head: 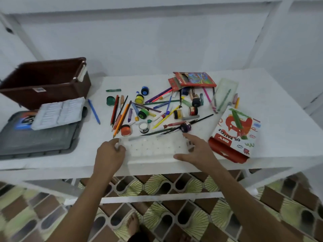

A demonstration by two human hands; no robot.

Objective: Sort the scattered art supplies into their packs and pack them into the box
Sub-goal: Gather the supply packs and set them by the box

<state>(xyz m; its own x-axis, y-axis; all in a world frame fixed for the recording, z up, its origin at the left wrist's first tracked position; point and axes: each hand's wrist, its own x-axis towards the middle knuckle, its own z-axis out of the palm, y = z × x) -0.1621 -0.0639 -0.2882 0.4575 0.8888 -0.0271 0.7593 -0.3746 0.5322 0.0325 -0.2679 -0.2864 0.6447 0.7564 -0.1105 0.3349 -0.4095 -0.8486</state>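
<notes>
A clear plastic tray [150, 147] was held at the near edge of the bench [272, 119] by both hands.

A brown box [43, 81] was seen open at the far left corner, with a grey lid [35, 138] in front of it and a white insert tray [59, 112] laid on that lid. The left hand [110, 151] was seen with its fingers curled round the clear tray's left end. Loose pencils, brushes and paint pots [153, 109] were scattered across the middle. The right hand [197, 151] was spread over the tray's right end, thumb under its near rim. An oil pastels pack [234, 135] was lying open near the right edge, and a red pencil pack [194, 79] was seen toward the far edge.
</notes>
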